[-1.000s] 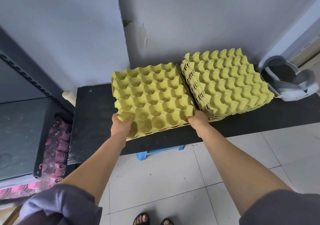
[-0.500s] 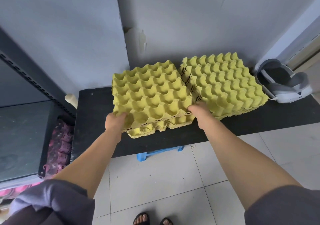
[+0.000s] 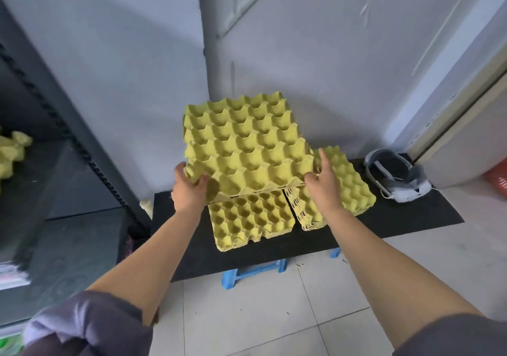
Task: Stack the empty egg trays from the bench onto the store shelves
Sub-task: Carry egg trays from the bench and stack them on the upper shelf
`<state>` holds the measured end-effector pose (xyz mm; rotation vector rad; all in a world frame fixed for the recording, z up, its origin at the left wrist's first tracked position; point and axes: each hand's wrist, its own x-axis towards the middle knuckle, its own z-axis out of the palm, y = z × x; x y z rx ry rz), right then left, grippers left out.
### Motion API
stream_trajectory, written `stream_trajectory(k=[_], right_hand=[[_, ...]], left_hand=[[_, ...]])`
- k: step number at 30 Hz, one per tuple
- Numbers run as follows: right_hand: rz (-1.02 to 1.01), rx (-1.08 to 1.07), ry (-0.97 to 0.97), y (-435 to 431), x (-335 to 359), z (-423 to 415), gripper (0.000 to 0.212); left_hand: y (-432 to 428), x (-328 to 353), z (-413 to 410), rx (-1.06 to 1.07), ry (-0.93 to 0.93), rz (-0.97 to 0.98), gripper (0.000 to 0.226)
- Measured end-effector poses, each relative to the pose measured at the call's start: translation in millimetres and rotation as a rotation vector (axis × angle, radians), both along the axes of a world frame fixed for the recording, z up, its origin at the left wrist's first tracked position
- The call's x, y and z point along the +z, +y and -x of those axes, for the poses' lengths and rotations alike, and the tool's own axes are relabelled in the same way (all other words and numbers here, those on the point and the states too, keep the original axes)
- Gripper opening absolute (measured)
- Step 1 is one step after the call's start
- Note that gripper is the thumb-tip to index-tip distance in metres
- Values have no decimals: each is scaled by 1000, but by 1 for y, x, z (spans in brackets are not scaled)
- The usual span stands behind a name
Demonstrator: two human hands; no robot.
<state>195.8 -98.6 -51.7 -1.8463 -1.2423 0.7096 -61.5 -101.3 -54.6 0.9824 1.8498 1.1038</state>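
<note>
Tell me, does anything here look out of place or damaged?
Nothing looks spilled or broken. Only the white headset at the right end of the bench seems out of place beside the egg trays, and small dark bits lie on the floor.

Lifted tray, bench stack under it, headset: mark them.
Lifted tray (image 3: 247, 147): head view, centre cups.
Bench stack (image 3: 251, 218): head view, top tray.
Headset (image 3: 408, 196): head view, white front.
</note>
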Motion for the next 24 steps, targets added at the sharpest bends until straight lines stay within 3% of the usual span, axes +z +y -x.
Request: stream_trajectory(k=[4,11,20,24], right_hand=[[-140,28,-123,-37,59,7,47],[-388,-1,-46,-103,151,21,37],[-649,24,-74,-173,262,82,35],[-717,70,-69,-195,307,133,50]], left_hand=[[-27,68,6,-20,76,-118,42],[-111,170,18,-47,42,-309,43],[-213,287,86,-48,115,-496,54],[-245,333,139,-11,120,-585,51]])
